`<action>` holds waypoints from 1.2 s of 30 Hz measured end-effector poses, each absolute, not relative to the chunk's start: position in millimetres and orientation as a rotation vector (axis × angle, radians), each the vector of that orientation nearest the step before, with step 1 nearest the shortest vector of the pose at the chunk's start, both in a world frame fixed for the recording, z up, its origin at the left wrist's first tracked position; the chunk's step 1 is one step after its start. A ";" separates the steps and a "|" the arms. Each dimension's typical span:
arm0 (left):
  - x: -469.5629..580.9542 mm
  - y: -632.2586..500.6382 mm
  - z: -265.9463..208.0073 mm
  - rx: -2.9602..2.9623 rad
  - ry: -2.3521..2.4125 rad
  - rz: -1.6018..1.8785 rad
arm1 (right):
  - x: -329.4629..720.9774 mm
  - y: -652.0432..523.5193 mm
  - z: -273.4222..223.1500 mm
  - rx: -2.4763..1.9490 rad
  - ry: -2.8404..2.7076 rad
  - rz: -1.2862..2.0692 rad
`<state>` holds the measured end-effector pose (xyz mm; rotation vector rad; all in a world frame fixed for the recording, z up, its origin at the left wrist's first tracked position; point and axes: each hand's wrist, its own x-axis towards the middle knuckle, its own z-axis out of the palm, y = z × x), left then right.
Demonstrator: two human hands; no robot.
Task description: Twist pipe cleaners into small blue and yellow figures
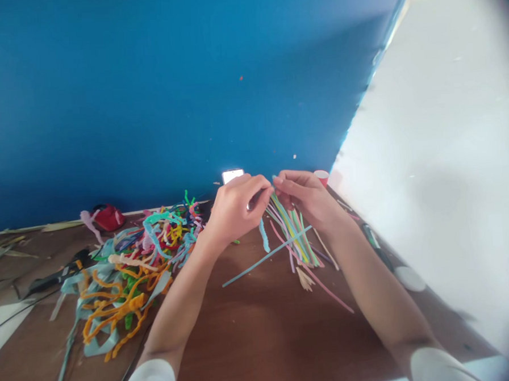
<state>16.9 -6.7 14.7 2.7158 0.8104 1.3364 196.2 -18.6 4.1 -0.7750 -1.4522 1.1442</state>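
Observation:
My left hand is closed in a pinch, its fingertips almost meeting those of my right hand. A small blue-green tip shows between the fingers of my right hand, which are also pinched. Below my left hand hangs a fuzzy light blue pipe cleaner; its upper end is hidden by the fingers. Just under both hands lies a bundle of thin pastel strips in green, yellow, pink and purple. One loose blue strip crosses in front of it, and a pink strip sticks out toward me.
A tangled heap of colourful pipe cleaners covers the left of the brown table. A black glue gun and a red object lie beside it. Behind the hands are a lit phone, a red-and-white cup and a blue wall.

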 end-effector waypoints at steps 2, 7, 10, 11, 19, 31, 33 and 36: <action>17.2 -9.4 18.6 2.544 0.853 1.319 | 199.7 -19.7 5.7 -0.794 -1.553 0.902; 13.0 -9.0 23.4 2.307 0.777 1.167 | 210.1 -20.7 9.9 -0.776 -1.793 0.430; 11.0 -5.3 22.3 2.210 0.719 1.100 | 214.1 -18.6 11.3 -0.722 -1.915 0.282; 10.8 -4.6 22.0 2.192 0.708 1.085 | 214.4 -17.8 11.3 -0.714 -1.934 0.253; 13.6 -11.6 22.7 2.443 0.810 1.165 | 197.7 -19.3 4.1 -0.852 -1.874 0.406; 16.3 -10.5 19.7 2.391 0.896 1.247 | 193.8 -18.6 3.4 -0.893 -1.676 0.657; 15.1 -9.3 21.2 2.305 0.877 1.239 | 199.4 -18.3 4.5 -0.902 -1.752 0.428; 13.9 -8.3 22.6 2.212 0.822 1.203 | 207.6 -16.4 3.0 -0.851 -1.868 0.197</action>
